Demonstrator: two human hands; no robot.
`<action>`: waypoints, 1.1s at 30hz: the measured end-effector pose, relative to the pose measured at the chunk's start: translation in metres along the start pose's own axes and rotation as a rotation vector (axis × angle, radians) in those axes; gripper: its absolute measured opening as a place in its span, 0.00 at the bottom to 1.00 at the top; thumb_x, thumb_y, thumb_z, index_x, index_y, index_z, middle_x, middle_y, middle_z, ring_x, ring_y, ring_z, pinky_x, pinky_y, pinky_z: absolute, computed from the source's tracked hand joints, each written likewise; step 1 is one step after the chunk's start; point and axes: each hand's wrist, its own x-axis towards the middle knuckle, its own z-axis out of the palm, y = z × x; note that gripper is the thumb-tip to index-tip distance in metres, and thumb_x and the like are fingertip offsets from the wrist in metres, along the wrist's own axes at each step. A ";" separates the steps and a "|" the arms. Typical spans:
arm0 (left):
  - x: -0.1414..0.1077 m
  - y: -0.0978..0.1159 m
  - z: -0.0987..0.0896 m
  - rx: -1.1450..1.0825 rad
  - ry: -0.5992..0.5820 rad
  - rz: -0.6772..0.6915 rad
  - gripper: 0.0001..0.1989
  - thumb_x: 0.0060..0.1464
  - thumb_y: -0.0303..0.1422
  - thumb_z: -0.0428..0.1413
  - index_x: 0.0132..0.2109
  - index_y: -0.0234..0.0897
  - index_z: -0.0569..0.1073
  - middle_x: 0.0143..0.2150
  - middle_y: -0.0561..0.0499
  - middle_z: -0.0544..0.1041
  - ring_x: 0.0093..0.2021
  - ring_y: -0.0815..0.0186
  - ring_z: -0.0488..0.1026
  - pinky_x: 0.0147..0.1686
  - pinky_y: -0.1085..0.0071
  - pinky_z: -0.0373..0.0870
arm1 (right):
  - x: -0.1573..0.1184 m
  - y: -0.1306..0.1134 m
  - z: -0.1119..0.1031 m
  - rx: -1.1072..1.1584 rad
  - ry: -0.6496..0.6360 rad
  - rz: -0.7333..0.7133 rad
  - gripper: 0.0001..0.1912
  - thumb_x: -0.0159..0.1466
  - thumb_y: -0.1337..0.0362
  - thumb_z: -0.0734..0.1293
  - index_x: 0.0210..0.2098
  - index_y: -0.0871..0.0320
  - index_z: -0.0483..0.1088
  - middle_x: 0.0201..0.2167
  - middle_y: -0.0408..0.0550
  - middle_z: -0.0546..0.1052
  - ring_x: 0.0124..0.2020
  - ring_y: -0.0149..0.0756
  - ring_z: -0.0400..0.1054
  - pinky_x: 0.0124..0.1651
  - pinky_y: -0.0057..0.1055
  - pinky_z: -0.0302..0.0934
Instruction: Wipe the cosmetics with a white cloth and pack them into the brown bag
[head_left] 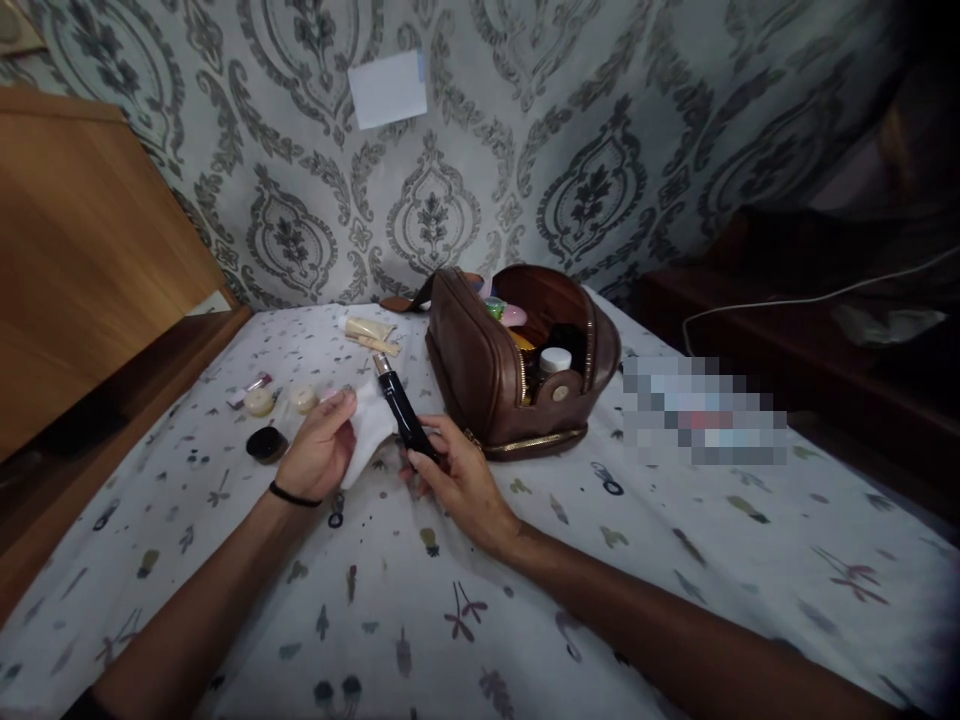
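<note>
My right hand (450, 468) is closed around the lower end of a slim black bottle (403, 408) with a metallic neck, tilted up and to the left. My left hand (321, 445), with a black band at the wrist, grips a white tissue or cloth (369, 437) beside the bottle. Whether the cloth touches the bottle is hard to tell. Just beyond my right hand stands a brown leather toiletry bag (480, 365), unzipped, with several items inside, among them a white-capped container (555, 360).
Left of my hands lie a black round lid or jar (266, 444), two small cream-coloured jars (259, 401) and a small pink-and-silver item (258, 384). Beige tubes (369, 332) lie behind. A wooden panel (97, 230) borders the left; a patterned wall (435, 200) stands behind.
</note>
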 end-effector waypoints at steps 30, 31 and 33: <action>-0.010 -0.017 0.008 -0.001 -0.027 0.024 0.22 0.48 0.43 0.66 0.43 0.36 0.69 0.32 0.54 0.73 0.30 0.70 0.69 0.32 0.73 0.67 | -0.005 -0.006 0.004 -0.082 -0.216 0.090 0.16 0.60 0.64 0.70 0.45 0.53 0.62 0.30 0.40 0.73 0.22 0.30 0.69 0.24 0.25 0.61; -0.009 -0.018 0.008 0.000 -0.004 0.035 0.22 0.48 0.43 0.66 0.43 0.36 0.69 0.32 0.54 0.73 0.31 0.70 0.69 0.32 0.73 0.67 | -0.006 -0.006 0.004 -0.108 -0.183 0.095 0.16 0.59 0.65 0.70 0.43 0.52 0.61 0.30 0.39 0.73 0.22 0.29 0.68 0.23 0.25 0.60; -0.009 -0.019 0.009 0.017 0.028 0.053 0.21 0.48 0.43 0.66 0.42 0.37 0.70 0.32 0.54 0.72 0.31 0.70 0.68 0.31 0.73 0.66 | -0.006 -0.006 0.005 -0.130 -0.127 0.114 0.15 0.58 0.66 0.71 0.39 0.52 0.60 0.27 0.37 0.71 0.21 0.29 0.67 0.22 0.24 0.59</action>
